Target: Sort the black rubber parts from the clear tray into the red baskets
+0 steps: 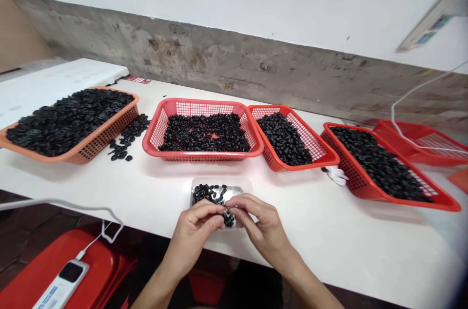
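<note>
Both my hands meet above a small clear plastic tray (236,192) at the table's front edge. My left hand (193,236) and my right hand (265,233) pinch a tiny dark ring-shaped part (227,211) between their fingertips, and the fingers hide most of it. Small black rubber rings (210,194) lie in the tray, with a few more showing just below my fingers. The tray's near side is partly hidden behind my hands.
Along the white table (329,231) stand an orange basket (109,133) and red baskets (204,155) (292,165) (365,187) of black rings. Loose rings (126,138) lie beside the orange basket. Another red basket (420,145) sits far right under a white cable (405,128).
</note>
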`<state>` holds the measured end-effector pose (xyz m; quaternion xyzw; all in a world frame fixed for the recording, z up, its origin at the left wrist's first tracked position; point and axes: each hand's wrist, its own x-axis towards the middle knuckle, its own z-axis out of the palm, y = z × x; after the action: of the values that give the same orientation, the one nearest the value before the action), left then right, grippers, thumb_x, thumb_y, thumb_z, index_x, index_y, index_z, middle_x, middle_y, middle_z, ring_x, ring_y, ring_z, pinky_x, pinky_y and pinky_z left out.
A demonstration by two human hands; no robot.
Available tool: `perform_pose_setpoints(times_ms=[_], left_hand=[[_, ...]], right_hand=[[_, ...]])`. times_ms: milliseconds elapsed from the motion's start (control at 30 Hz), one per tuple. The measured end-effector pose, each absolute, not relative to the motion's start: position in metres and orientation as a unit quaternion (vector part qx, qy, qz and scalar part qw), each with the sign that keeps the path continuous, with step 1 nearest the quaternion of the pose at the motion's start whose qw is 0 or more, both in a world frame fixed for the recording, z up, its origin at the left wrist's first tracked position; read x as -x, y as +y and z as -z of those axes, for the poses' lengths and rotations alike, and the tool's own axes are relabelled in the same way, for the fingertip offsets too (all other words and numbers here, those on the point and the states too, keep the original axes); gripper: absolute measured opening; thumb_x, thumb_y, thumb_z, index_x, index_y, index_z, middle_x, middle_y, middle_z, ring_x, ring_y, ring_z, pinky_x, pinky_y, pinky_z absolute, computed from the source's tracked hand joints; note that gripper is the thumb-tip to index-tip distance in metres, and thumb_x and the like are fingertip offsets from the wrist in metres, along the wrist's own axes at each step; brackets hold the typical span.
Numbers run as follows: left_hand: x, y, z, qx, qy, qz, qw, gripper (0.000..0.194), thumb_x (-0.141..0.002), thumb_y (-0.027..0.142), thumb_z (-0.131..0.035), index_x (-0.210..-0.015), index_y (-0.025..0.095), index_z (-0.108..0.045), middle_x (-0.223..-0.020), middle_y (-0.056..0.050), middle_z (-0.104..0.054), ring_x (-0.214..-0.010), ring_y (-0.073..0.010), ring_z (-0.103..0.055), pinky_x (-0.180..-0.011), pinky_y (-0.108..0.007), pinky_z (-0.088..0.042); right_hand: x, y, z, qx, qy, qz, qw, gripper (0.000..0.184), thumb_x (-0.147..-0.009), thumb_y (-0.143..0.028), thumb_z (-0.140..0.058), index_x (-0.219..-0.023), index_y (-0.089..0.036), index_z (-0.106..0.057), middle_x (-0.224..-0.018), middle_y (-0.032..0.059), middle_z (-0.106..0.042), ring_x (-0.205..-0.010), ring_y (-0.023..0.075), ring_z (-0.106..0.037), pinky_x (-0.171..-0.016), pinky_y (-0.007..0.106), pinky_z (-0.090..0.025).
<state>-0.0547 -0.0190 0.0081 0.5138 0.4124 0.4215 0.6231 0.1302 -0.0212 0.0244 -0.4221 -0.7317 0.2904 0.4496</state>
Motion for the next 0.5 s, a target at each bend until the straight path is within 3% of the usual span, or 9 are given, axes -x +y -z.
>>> perform_pose_setpoints(times_ms=[100, 367, 500], left_hand=[[0.057, -0.019, -0.006, -0.51, 0.416, -0.422, 0.623, 0.016, -0.086, 0.028, -0.069, -0.098, 0.022, -0.077, -0.096, -0.004, -0.065, -0.081, -0.0165, -0.066, -0.077, -0.026, -0.052], [0.055, -0.02, -0.006, -0.544, 0.455, -0.423, 0.565, 0.014, -0.088, 0.031, -0.066, -0.093, 0.02, -0.072, -0.084, -0.001, -0.061, -0.072, -0.0132, -0.061, -0.066, -0.022, -0.049], [0.053, -0.021, -0.008, -0.613, 0.46, -0.442, 0.467, 0.01, -0.091, 0.026, -0.063, -0.09, 0.02, -0.071, -0.087, -0.002, -0.063, -0.075, -0.0143, -0.061, -0.066, -0.022, -0.049]], right_hand=[[-0.129, -0.023, -0.021, 0.418, -0.747, -0.257, 0.449, 0.02, -0.095, -0.009, -0.053, -0.106, -0.022, -0.064, -0.09, 0.003, -0.066, -0.077, 0.0128, -0.066, -0.068, 0.022, -0.053], [-0.124, -0.023, -0.013, 0.373, -0.798, -0.147, 0.45, 0.027, -0.093, -0.004, -0.055, -0.113, -0.02, -0.063, -0.097, 0.0075, -0.07, -0.09, 0.0175, -0.067, -0.078, 0.028, -0.055], [-0.122, -0.025, -0.012, 0.397, -0.763, -0.195, 0.471, 0.026, -0.094, -0.008, -0.054, -0.113, -0.021, -0.066, -0.097, 0.0061, -0.071, -0.088, 0.0164, -0.068, -0.077, 0.026, -0.056]])
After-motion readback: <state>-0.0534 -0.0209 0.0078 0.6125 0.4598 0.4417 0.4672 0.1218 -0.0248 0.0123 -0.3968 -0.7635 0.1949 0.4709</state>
